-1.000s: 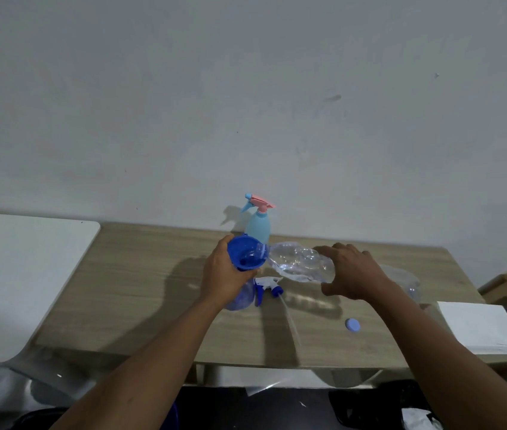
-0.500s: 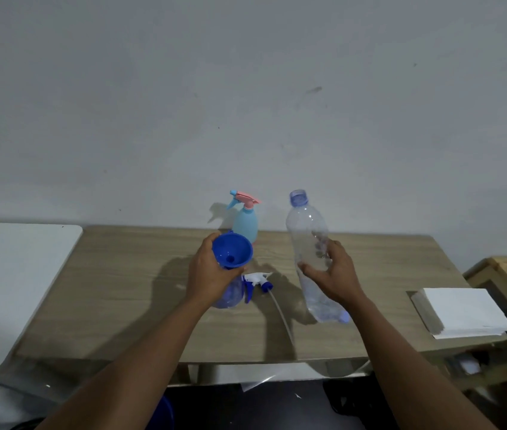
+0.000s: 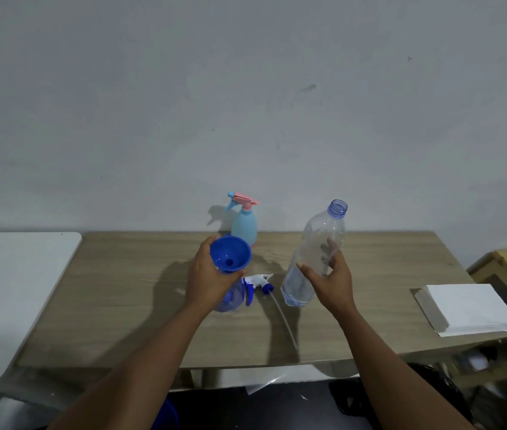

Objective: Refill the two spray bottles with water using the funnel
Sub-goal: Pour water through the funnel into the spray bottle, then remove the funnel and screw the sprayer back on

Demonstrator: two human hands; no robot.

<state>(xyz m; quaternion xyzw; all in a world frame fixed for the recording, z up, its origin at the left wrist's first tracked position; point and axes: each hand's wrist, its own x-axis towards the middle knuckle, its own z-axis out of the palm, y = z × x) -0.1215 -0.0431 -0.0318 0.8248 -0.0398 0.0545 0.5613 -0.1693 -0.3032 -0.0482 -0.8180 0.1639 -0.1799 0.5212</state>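
Blue plastic funnel (image 3: 230, 254) upright, wide mouth up, atop a blue spray bottle (image 3: 233, 301) of see-through plastic near the middle of the wooden surface (image 3: 121, 290); join between the two hidden by the left hand (image 3: 207, 280), fingers curled tight round the funnel's lower part and the bottle's neck. Bottle base down on the surface, water level inside not clear. Just beside it to the right, a white-and-blue spray head (image 3: 256, 282) lying on its side, thin clear tube (image 3: 284, 321) trailing toward the near edge. Further right, a clear water bottle (image 3: 317, 243) without a cap, leaning slightly to the right, bottom at or just above the surface, hard to tell which; little if any water visible inside. Right hand (image 3: 331, 277) closed loosely about its middle, thumb on the left side, fingers visible through the plastic on the far side. Behind the funnel, close to the grey wall (image 3: 246, 88), a pale blue spray bottle (image 3: 244, 226) with pink trigger top on, standing apart from both hands. At the far right, a white stack of paper (image 3: 466, 311) flat near the corner; to the left, a white table (image 3: 13, 290) just beside the wooden surface
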